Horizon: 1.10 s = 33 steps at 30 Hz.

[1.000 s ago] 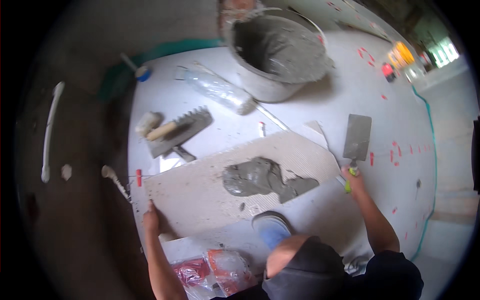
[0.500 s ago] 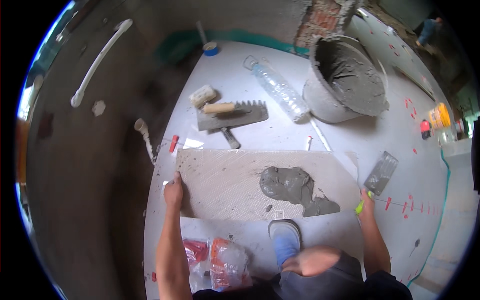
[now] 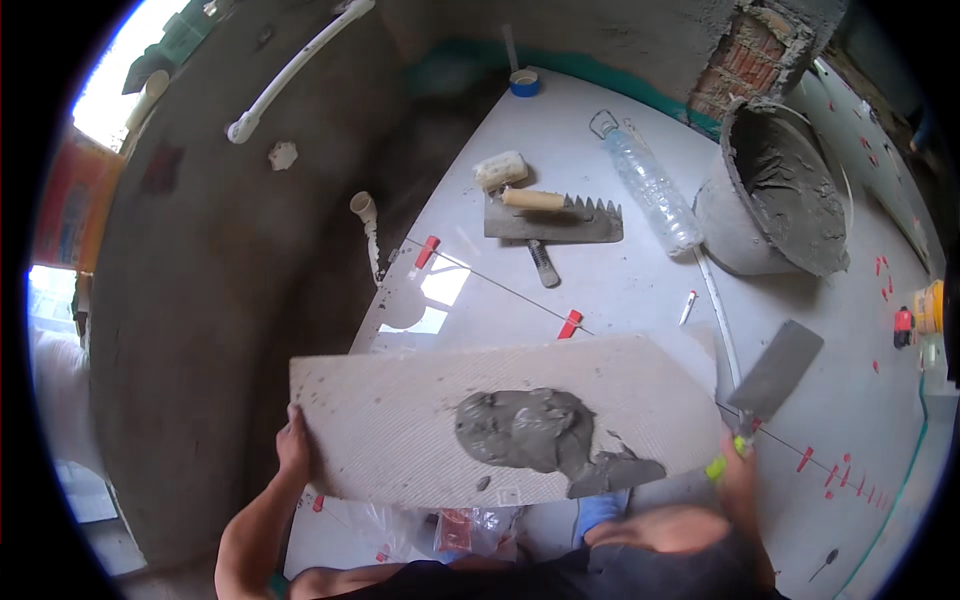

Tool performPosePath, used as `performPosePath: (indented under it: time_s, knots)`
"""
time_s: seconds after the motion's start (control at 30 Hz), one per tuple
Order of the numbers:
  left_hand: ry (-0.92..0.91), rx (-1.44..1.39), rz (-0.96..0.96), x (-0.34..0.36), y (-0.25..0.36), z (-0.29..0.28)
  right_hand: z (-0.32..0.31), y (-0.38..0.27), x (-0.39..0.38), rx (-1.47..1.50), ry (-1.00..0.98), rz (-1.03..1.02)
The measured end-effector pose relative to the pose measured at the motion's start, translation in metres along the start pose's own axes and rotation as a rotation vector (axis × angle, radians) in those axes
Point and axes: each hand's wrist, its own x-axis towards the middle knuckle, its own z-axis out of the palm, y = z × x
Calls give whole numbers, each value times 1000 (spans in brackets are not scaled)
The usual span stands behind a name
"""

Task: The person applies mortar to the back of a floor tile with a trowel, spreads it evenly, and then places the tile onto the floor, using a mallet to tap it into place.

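Note:
A long tile, its ribbed back facing up, is held in front of me above the floor. A lump of wet grey mortar sits on it, right of its middle. My left hand grips the tile's left end, fingers mostly hidden by the edge. At the right end, my right hand is closed on the green handle of a trowel, whose flat blade points away to the right. This hand is also against the tile's right edge; how firmly it holds the tile, I cannot tell.
Beyond the tile lie a notched trowel, a white mallet head and a clear plastic bottle. A bucket of mortar stands at right. Red clips mark the floor joints. Plastic bags lie near my legs.
The tile has come up off the floor and shifted left and toward me, mortar still on it. Both hands moved with it. Floor joint and red clips behind it now show.

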Motion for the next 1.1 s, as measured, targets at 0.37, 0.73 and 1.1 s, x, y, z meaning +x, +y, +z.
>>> performPosePath:
  time_s: [0.37, 0.73, 1.1]
  knots:
    - [255, -543, -151, -122, -234, -9, 161, -117, 42, -147, -491, -353]
    - [424, -789, -320, -161, -191, 87, 334, -253, 98, -443, -673, -609]
    - [310, -824, -199, -129, -135, 114, 419, -293, 130, -465, -702, -625]
